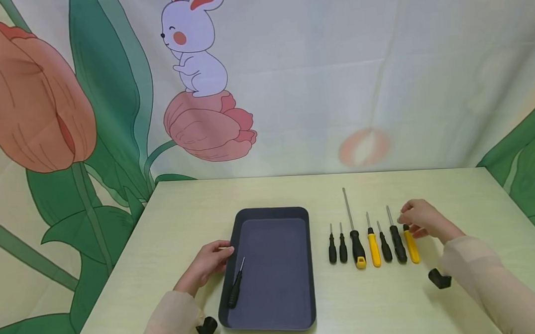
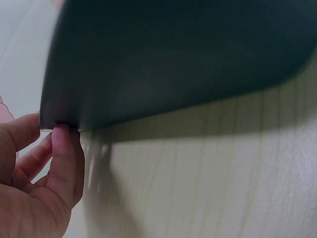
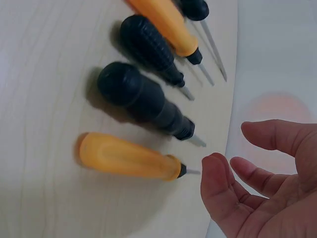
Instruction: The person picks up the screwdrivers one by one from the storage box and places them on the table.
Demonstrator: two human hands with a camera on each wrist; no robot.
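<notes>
My left hand (image 1: 209,263) pinches the left rim of a dark grey rectangular tray (image 1: 276,266); the left wrist view shows the fingers (image 2: 62,153) at its edge. Inside the tray, along its left side, lies a small black screwdriver (image 1: 235,290). My right hand (image 1: 424,220) hovers over the tip end of the rightmost yellow-handled screwdriver (image 1: 412,245). In the right wrist view its thumb and fingers are parted and bent loosely, apart from that yellow screwdriver (image 3: 131,156). Immediately left of it lies a thick black screwdriver (image 1: 398,246).
More screwdrivers lie in a row right of the tray: two small black ones (image 1: 332,249), a long black-and-yellow one (image 1: 357,247), a yellow one (image 1: 374,249) and a short black one (image 1: 385,249). A printed cloth (image 1: 292,111) hangs behind the table (image 1: 197,205).
</notes>
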